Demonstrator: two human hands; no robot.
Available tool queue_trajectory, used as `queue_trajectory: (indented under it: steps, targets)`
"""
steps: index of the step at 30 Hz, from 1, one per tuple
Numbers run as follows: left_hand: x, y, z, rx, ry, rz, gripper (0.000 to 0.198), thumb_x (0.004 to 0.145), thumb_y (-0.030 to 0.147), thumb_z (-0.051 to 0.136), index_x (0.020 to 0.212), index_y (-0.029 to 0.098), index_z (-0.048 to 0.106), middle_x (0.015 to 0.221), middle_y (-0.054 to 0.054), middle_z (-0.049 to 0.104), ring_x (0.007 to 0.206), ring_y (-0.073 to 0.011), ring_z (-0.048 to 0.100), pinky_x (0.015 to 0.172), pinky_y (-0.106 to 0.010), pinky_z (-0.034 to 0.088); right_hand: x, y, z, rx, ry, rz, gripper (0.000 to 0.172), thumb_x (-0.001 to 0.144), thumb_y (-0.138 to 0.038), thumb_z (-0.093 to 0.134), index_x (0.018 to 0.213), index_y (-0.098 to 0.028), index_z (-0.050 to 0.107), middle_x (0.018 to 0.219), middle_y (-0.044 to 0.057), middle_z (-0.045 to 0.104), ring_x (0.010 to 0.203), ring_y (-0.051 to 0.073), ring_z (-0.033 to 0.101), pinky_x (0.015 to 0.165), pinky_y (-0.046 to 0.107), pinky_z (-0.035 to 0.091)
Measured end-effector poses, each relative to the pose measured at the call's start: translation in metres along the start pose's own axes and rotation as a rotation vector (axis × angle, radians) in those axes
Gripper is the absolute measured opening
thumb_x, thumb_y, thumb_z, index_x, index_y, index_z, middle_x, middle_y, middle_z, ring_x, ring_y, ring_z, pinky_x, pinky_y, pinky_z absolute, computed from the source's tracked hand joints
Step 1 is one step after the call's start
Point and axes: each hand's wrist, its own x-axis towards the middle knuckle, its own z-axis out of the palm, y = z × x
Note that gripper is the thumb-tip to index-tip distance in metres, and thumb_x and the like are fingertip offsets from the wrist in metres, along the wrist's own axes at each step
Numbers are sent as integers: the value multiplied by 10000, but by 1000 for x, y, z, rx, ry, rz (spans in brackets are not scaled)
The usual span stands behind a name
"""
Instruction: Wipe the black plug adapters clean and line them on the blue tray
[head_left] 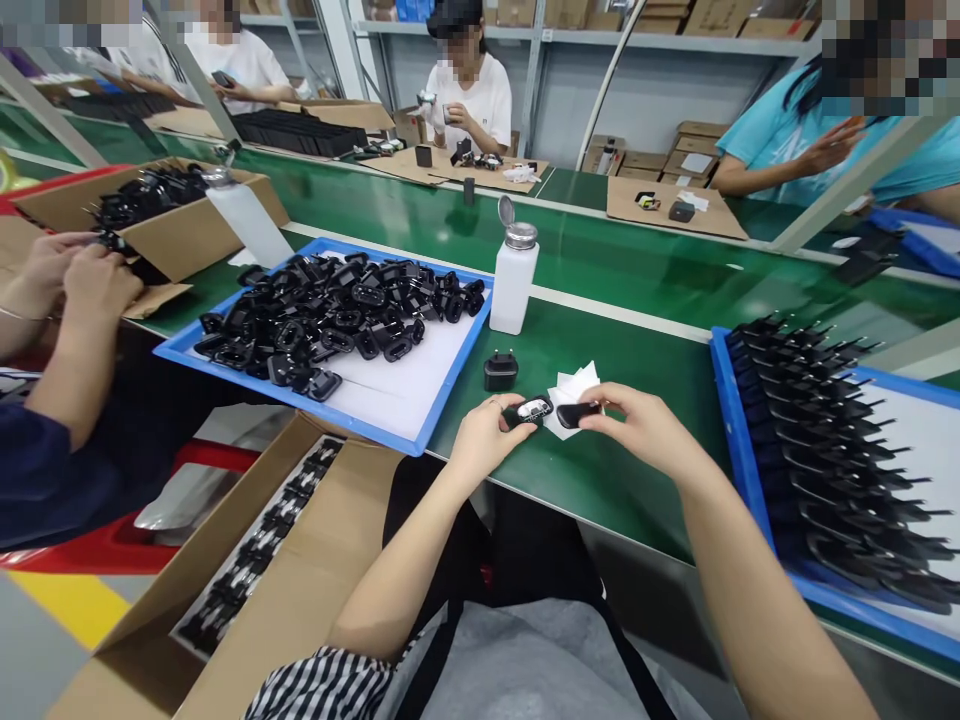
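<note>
Left hand, fingers clamped on a black casing, open end tilted up, presumably for viewing; right hand, fingers pinching a dark piece just beside. Beyond, on the green surface: white paper, a charger (prongs up, seemingly for stability), a bottle.

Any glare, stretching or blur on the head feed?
All in the head view: bright overall, soft reflections on the green belt; wide-angle stretch near the edges, as at the right tray; left hand and right hand fairly sharp; pixelated patches up top.
</note>
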Motion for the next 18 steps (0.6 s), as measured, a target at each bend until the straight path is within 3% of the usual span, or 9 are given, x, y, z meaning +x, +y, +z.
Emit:
queue_trajectory:
  steps: [3, 6, 10, 18]
  targets:
    - [-2, -3, -3, -27, -19, 37, 298, 624, 278, 570, 911, 196, 560, 765, 23, 585, 549, -72, 485, 585, -198, 406, 14, -8, 15, 39, 68, -126, 74, 689, -243, 522, 746, -206, 551, 765, -8, 585, 726, 143, 528, 660, 240, 383]
    - [-4, -5, -5, -73, -34, 25, 384, 610, 262, 582, 984, 191, 529, 796, 18, 602, 593, -79, 506, 600, -196, 414, 23, -14, 23, -32, 6, -170, 50, 682, -209, 550, 728, -191, 560, 716, -2, 587, 676, 136, 531, 625, 235, 384]
    - [-6, -7, -6, -139, -9, 12, 421, 603, 251, 587, 1012, 190, 504, 914, 7, 603, 606, -75, 506, 604, -201, 427, 28, -20, 23, -160, -76, -202, 63, 684, -210, 572, 738, -177, 568, 683, 12, 586, 659, 152, 534, 643, 270, 371]
    - [-7, -7, -6, -125, 26, 85, 356, 593, 257, 607, 937, 176, 562, 881, -3, 606, 609, -78, 520, 587, -194, 431, 30, -26, 21, -279, -159, -184, 71, 695, -220, 563, 752, -178, 570, 696, 17, 584, 721, 178, 538, 739, 347, 324]
